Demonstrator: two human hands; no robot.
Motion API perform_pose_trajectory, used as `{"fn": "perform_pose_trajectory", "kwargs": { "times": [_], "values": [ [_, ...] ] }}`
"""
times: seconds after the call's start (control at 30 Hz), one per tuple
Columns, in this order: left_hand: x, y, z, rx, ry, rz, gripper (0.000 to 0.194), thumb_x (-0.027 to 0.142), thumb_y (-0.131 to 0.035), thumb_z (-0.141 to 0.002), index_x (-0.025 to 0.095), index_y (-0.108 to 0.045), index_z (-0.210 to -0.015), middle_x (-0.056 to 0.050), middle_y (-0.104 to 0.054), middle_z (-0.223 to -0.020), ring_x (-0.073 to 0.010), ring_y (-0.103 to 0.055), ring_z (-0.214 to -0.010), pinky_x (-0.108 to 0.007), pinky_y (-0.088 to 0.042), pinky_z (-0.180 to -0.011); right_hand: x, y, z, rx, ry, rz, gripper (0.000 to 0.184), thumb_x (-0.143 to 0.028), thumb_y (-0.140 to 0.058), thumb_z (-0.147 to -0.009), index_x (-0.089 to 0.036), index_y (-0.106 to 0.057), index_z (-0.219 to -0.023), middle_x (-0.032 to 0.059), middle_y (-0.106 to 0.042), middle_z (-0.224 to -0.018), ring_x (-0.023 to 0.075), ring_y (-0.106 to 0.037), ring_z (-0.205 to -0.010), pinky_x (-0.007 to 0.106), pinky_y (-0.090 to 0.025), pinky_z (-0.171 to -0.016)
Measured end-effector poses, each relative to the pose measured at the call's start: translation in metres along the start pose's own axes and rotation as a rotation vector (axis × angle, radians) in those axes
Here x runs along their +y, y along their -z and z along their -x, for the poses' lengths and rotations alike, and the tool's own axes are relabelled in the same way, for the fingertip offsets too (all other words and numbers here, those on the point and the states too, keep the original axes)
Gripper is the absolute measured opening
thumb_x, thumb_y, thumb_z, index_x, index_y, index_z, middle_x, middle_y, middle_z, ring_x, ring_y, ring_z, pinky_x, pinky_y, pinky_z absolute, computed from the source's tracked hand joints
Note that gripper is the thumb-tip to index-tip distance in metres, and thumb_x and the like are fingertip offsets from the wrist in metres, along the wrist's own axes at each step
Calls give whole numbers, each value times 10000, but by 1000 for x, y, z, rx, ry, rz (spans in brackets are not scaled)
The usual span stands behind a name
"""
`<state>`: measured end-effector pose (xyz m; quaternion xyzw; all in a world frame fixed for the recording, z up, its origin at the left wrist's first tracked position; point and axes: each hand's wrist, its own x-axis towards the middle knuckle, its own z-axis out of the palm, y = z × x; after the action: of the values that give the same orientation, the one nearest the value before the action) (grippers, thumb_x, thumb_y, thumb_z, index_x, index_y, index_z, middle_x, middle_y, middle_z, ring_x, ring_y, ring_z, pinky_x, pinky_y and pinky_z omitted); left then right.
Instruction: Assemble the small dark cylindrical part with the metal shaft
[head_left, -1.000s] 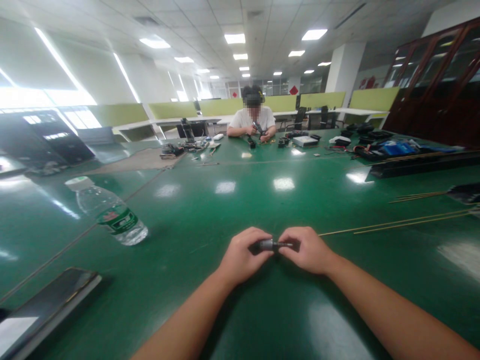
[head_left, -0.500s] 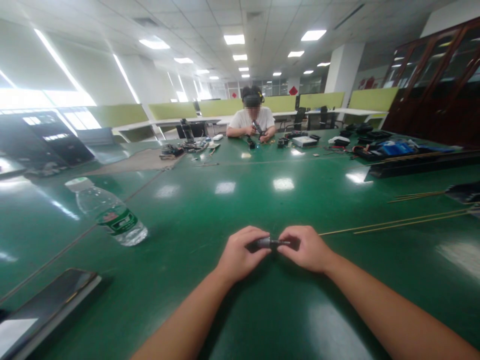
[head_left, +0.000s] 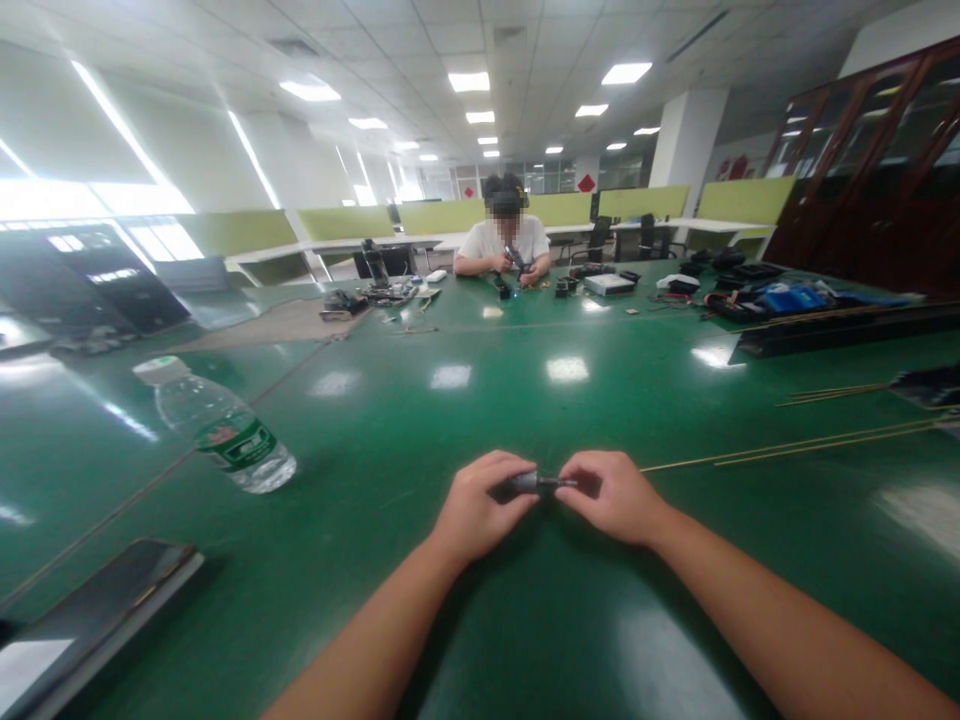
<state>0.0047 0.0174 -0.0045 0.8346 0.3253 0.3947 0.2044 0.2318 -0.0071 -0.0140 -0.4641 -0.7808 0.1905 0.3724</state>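
Note:
In the head view, my left hand (head_left: pixel 478 505) is closed around a small grey cylindrical tool (head_left: pixel 527 482) with a thin dark shaft, held level just above the green table. The tool's left end is hidden inside my palm. Its shaft points right, toward my right hand (head_left: pixel 611 497). The thumb and fingers of that hand are pinched at the shaft's tip. Whether they press on it or only surround it is hard to make out.
A water bottle (head_left: pixel 238 440) and a dark flat device (head_left: pixel 105 610) are on the left. Thin yellow rods (head_left: pixel 795 447) lie at right. Across the green table (head_left: pixel 390 400), a person (head_left: pixel 504 240) handles a dark tool among scattered parts; a blue item (head_left: pixel 795 296) lies far right.
Both hands stay almost still on the grey tool. The gap between my left and right fingertips has grown very slightly.

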Motion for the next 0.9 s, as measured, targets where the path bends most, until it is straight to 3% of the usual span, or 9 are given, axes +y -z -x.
{"fn": "perform_pose_trajectory", "kwargs": {
  "times": [0.73, 0.9],
  "values": [
    [-9, 11, -2, 5, 27, -84, 231, 242, -730, -807, 211, -705, -1034, -65, -708, -1014, -197, -653, -943, -331, -526, -870, 5, 3, -2, 28, -22, 13, 60, -235, -683, -809, -188, -686, -771, 12, -674, -690, 159, -588, -628, 267, -423, -612],
    [-15, 18, -4, 175, 176, -159, 289, 332, -734, -797, 200, -688, -1050, -68, -699, -1033, -219, -639, -955, -379, -501, -909, 5, 3, -2, 10, -18, -16, 49, -231, -684, -805, -185, -690, -790, 17, -686, -716, 159, -603, -645, 269, -444, -634]
  ]
}}
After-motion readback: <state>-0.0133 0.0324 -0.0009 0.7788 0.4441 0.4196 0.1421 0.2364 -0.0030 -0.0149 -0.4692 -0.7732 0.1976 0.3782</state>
